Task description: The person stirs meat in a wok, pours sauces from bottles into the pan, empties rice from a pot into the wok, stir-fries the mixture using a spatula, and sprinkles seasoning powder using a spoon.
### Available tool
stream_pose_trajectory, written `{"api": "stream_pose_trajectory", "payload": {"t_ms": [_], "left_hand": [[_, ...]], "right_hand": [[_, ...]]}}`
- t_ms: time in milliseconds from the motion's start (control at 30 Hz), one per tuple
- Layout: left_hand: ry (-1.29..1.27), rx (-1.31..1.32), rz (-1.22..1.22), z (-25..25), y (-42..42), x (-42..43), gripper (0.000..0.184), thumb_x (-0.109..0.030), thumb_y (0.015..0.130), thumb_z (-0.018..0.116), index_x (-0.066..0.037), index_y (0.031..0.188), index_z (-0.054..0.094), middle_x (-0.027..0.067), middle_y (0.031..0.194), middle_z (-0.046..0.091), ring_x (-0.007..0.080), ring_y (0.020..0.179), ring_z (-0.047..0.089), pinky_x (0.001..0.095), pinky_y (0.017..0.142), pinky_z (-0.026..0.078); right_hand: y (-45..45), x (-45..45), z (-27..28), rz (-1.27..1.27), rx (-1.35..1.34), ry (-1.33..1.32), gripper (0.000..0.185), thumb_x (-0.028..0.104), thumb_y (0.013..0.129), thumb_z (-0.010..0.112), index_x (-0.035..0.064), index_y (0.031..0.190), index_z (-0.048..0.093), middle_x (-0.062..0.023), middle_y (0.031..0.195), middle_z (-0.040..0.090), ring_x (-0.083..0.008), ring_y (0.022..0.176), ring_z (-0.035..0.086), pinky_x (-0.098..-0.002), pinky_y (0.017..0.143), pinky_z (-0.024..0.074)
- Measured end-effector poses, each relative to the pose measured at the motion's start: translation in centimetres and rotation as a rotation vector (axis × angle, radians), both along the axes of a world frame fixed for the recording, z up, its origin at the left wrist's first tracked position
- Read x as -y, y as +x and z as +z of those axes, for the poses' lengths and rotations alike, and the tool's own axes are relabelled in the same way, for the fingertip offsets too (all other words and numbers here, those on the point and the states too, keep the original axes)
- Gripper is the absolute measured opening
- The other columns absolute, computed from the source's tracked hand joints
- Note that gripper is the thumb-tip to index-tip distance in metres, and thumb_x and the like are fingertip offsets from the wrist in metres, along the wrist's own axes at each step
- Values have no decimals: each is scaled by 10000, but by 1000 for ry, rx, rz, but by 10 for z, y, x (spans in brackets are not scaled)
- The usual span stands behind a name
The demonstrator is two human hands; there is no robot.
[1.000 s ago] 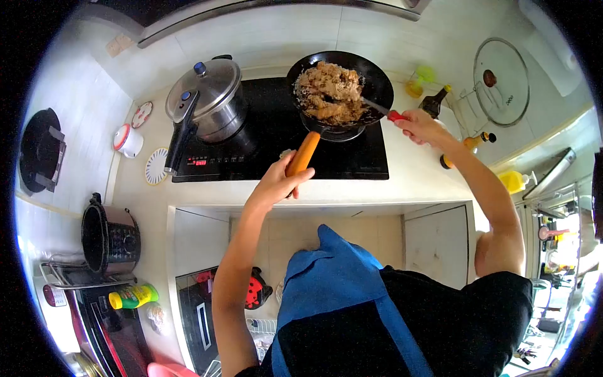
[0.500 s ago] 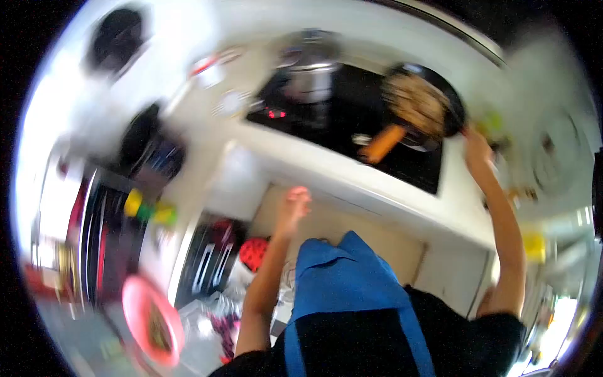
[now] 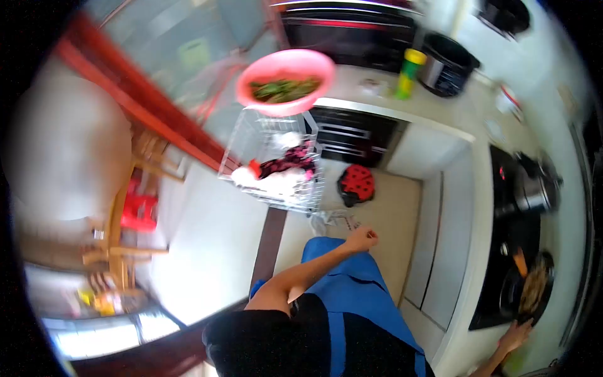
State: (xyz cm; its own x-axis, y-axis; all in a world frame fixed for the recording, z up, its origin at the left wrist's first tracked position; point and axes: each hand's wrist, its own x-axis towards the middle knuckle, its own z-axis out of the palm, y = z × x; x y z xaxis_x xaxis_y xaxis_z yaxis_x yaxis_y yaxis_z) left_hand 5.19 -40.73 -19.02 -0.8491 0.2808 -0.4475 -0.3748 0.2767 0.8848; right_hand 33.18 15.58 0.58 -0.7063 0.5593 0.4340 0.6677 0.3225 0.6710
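My left hand [image 3: 362, 239] is in front of the blue apron [image 3: 352, 283], over the floor, its fingers curled with nothing visible in them. At the lower right, my right hand [image 3: 516, 335] is at the near edge of the wok [image 3: 550, 276]. Its fingers are blurred, and whether they still hold the red-handled spatula cannot be made out. Brown food [image 3: 534, 288] lies in the wok. The wok's orange handle [image 3: 520, 262] points away from my right hand, untouched. The wok sits on the black cooktop [image 3: 487, 306].
A pink basin [image 3: 317, 61] of green vegetables stands above a wire rack [image 3: 227, 164]. A red spotted item [image 3: 357, 184] is on the floor. The pressure cooker [image 3: 534, 195], black pot [image 3: 447, 66] and yellow-green bottle [image 3: 408, 72] stand along the counter. Wooden chairs [image 3: 151, 154] are at left.
The view has swung left, towards the basin, rack and doorway. My left hand has let go of the wok's orange handle and moved to the apron. My right hand has stayed by the wok.
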Motion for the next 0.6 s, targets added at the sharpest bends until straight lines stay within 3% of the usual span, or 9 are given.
{"api": "stream_pose_trajectory", "payload": {"t_ms": [67,133,200,267,333,367,400,467,600], "left_hand": [[-13,-86,-49,0,14,35,169,-141,712,658,-14,809,603,84,672,609,159,550,613,308,468,479],[-89,-55,32,14,28,66,153,-137,707,668,-23,763,583,82,663,600,154,536,598,309,483,475],[54,-25,107,23,39,111,195,-206,718,681,-37,782,608,64,669,598,157,537,594,323,513,474],[-68,-20,157,31,48,177,222,-246,724,682,-45,797,623,60,672,597,169,573,604,337,545,477],[-160,-151,349,7,72,242,279,-323,732,678,-64,833,654,65,703,615,195,674,626,357,616,486],[-137,-318,552,-23,86,276,309,-359,735,672,-74,854,670,75,730,633,209,739,638,365,656,492],[-201,-194,645,-22,100,323,312,-365,733,671,-83,866,675,86,773,649,223,781,639,366,686,494],[-327,-51,882,-35,132,414,326,-385,720,672,-110,893,690,106,876,674,256,839,642,365,733,499],[-419,36,1365,-27,175,550,301,-310,732,678,-52,882,647,103,824,669,228,769,645,355,676,508]], "right_hand": [[-93,88,44,317,-543,-609,426,326,950,460,23,1246,506,-121,1153,574,-233,1004,596,-335,819,488],[-155,138,40,460,-468,-1602,353,276,923,523,-11,1116,594,-94,1011,627,-203,928,621,-316,742,499],[-211,259,23,562,-176,-2129,277,232,878,573,-18,976,640,-77,901,643,-193,842,635,-303,687,491],[-252,319,-65,562,369,-2181,218,190,843,597,4,949,640,-106,912,642,-187,787,637,-292,659,488],[-285,421,-106,1121,831,-1137,219,106,812,600,13,1008,630,-147,934,641,-232,803,642,-332,698,495],[-292,490,-101,987,710,-1628,245,93,795,603,2,1021,624,-144,928,635,-246,800,641,-329,696,494],[-294,563,-91,776,564,-2097,273,81,778,606,-10,1035,618,-141,923,628,-260,798,640,-327,693,493],[-301,691,-99,1647,686,-1699,242,89,805,594,-21,1019,619,-166,951,626,-269,810,635,-316,711,493],[-289,928,-87,1786,915,-1957,162,75,759,636,14,908,651,-164,841,624,-311,800,603,-377,709,466]]}}
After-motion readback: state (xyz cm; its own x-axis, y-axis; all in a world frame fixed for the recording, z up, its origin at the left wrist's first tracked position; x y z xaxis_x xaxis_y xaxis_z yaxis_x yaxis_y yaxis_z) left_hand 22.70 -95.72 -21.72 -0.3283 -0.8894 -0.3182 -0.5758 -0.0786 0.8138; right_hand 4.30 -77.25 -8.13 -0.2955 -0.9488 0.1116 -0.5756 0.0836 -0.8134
